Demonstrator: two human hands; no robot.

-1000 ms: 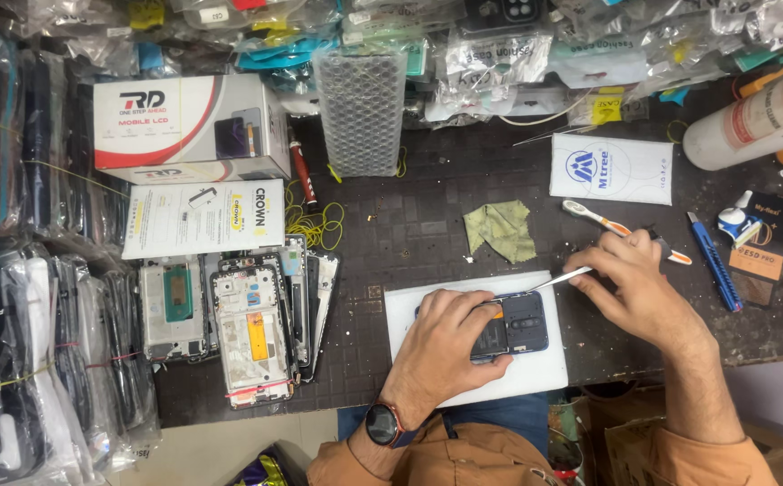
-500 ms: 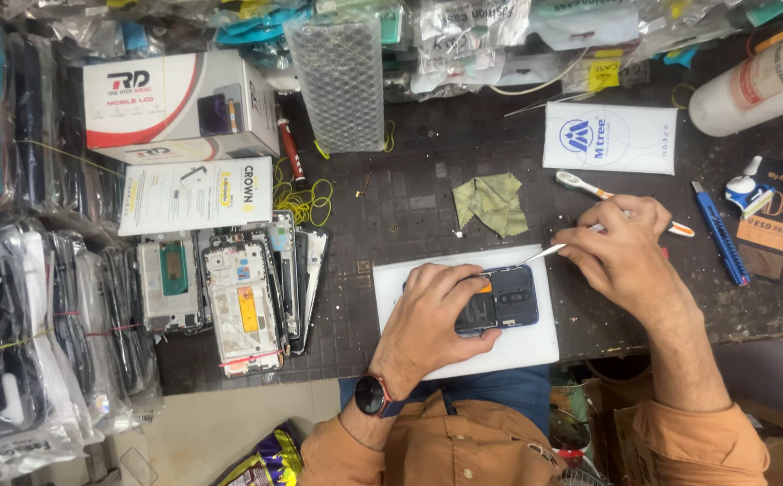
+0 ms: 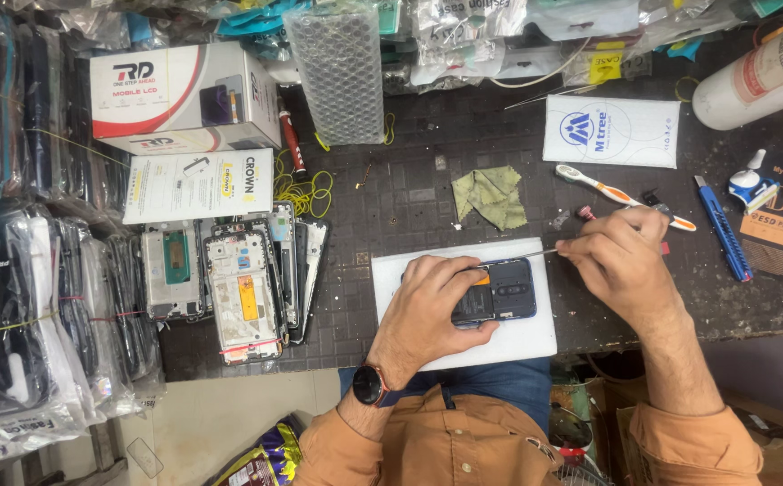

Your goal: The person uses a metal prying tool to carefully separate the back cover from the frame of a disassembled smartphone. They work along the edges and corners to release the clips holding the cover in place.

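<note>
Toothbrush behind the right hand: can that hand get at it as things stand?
Probably yes. The toothbrush lies flat on the mat just beyond the right hand with nothing between, but that hand grips a thin metal tool it would likely have to drop first.

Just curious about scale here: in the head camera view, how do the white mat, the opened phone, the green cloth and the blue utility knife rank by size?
1. white mat
2. opened phone
3. green cloth, which looks close to the phone
4. blue utility knife
</note>
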